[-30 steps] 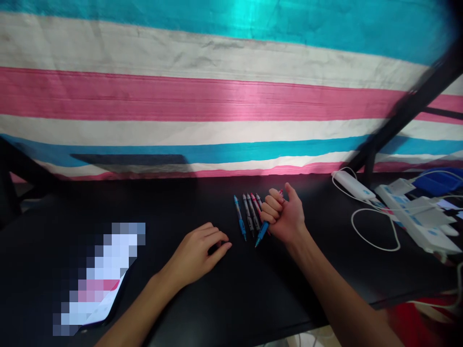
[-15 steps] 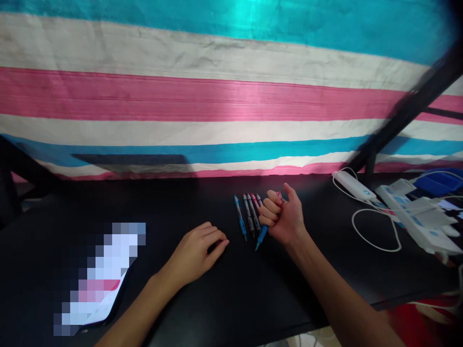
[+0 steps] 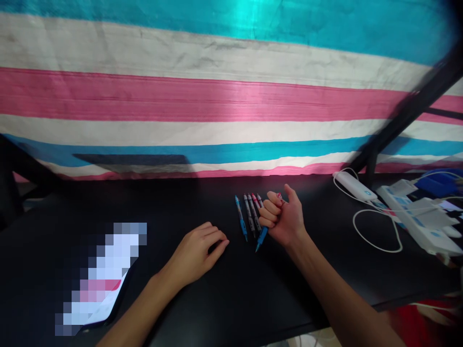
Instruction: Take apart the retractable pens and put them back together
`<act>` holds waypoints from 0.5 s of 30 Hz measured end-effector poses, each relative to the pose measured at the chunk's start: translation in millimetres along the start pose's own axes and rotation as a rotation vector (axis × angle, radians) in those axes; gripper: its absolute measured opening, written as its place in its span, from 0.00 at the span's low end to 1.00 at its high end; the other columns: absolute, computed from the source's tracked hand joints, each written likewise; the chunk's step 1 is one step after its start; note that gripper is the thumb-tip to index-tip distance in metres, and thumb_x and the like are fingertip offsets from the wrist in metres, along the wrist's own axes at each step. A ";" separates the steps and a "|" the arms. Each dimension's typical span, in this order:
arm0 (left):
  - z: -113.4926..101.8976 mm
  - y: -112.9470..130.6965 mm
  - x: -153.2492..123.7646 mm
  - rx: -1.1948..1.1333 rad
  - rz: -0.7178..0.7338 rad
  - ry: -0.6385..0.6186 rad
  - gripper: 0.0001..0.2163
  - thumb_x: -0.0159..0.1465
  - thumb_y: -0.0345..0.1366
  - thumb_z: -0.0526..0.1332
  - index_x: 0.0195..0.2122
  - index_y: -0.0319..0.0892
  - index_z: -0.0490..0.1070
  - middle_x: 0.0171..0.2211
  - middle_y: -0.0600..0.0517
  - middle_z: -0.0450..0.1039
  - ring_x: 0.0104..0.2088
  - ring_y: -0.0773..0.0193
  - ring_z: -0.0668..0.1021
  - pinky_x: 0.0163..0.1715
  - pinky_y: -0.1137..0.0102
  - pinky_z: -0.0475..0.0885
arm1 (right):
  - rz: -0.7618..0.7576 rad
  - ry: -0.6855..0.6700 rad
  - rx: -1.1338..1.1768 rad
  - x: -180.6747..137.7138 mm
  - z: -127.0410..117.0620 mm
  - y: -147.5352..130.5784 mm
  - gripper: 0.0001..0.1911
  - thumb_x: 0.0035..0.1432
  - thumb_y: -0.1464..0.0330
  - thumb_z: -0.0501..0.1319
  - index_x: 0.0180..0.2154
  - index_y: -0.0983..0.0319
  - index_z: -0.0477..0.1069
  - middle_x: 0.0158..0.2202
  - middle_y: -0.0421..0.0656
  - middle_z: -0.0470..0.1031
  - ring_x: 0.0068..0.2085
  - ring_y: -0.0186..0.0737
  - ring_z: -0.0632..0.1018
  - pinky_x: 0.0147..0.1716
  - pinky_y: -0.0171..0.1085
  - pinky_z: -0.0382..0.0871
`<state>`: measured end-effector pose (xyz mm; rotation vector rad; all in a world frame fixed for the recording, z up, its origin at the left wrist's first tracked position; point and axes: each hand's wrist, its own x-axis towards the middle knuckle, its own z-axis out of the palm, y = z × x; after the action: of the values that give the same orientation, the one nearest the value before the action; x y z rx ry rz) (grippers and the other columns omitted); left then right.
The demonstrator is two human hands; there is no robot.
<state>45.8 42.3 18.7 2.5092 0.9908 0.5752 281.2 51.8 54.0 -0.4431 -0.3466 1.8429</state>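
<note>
My right hand [image 3: 282, 219] is curled into a fist around a blue pen [image 3: 261, 239], whose tip points down toward the black table [image 3: 217, 299]. Just left of that fist, several pens [image 3: 249, 214] lie side by side on the table: a blue one, two dark ones and a red one. My left hand [image 3: 200, 250] rests on the table to the left of the pens, fingers loosely bent and slightly apart, holding nothing.
A phone with a blurred screen [image 3: 97, 279] lies at the front left. White chargers, cables and a power strip [image 3: 408, 212] crowd the right end of the table. A striped pink, white and blue cloth [image 3: 217, 96] hangs behind. A dark diagonal bar [image 3: 405, 111] crosses at right.
My right fist with the blue pen has shifted a little lower toward the table. The left hand has barely moved.
</note>
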 end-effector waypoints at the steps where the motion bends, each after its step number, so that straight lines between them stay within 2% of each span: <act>1: 0.1 -0.1 -0.3 0.002 -0.001 -0.001 0.09 0.68 0.36 0.53 0.35 0.43 0.72 0.32 0.52 0.73 0.35 0.62 0.70 0.36 0.67 0.65 | 0.005 0.003 -0.003 0.2 0.0 0.1 0.23 0.57 0.55 0.50 0.18 0.59 0.46 0.14 0.31 0.41 0.16 0.29 0.43 0.14 0.31 0.39; 5: 0.9 -0.9 -0.9 0.010 0.000 -0.002 0.10 0.68 0.36 0.52 0.35 0.43 0.72 0.32 0.51 0.73 0.35 0.62 0.70 0.36 0.67 0.65 | -0.017 0.008 -0.012 0.2 -0.6 0.1 0.22 0.59 0.60 0.50 0.17 0.60 0.47 0.13 0.32 0.41 0.16 0.29 0.43 0.13 0.31 0.40; 8: 0.6 -1.1 -0.5 0.010 0.006 -0.004 0.10 0.68 0.36 0.52 0.35 0.43 0.72 0.32 0.51 0.73 0.35 0.62 0.70 0.37 0.66 0.65 | -0.023 -0.013 -0.022 0.4 0.3 0.3 0.23 0.59 0.55 0.52 0.18 0.60 0.51 0.13 0.32 0.45 0.15 0.29 0.47 0.13 0.30 0.44; 10: -0.3 -0.2 -0.1 0.003 0.005 -0.007 0.09 0.68 0.36 0.53 0.36 0.43 0.72 0.32 0.51 0.73 0.35 0.61 0.70 0.37 0.66 0.65 | -0.002 -0.024 -0.031 2.0 2.3 2.3 0.23 0.59 0.52 0.53 0.20 0.60 0.56 0.15 0.33 0.51 0.16 0.29 0.54 0.14 0.30 0.51; 12: -1.6 1.8 0.2 -0.015 -0.006 0.008 0.09 0.68 0.36 0.53 0.37 0.44 0.72 0.33 0.51 0.73 0.36 0.61 0.71 0.38 0.66 0.65 | 0.004 -0.016 -0.048 5.0 4.8 8.0 0.20 0.59 0.53 0.53 0.25 0.61 0.63 0.19 0.37 0.60 0.19 0.31 0.63 0.19 0.31 0.60; 15: -2.8 5.8 0.2 -0.054 -0.044 0.081 0.08 0.68 0.37 0.52 0.40 0.44 0.71 0.34 0.51 0.72 0.37 0.61 0.71 0.40 0.65 0.66 | -0.018 0.028 -0.135 9.4 8.0 25.6 0.14 0.58 0.58 0.57 0.36 0.63 0.70 0.30 0.43 0.71 0.32 0.38 0.74 0.34 0.38 0.70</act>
<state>47.8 39.1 23.9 2.4278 1.0434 0.6848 253.3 52.8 48.4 -0.5559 -0.4564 1.8003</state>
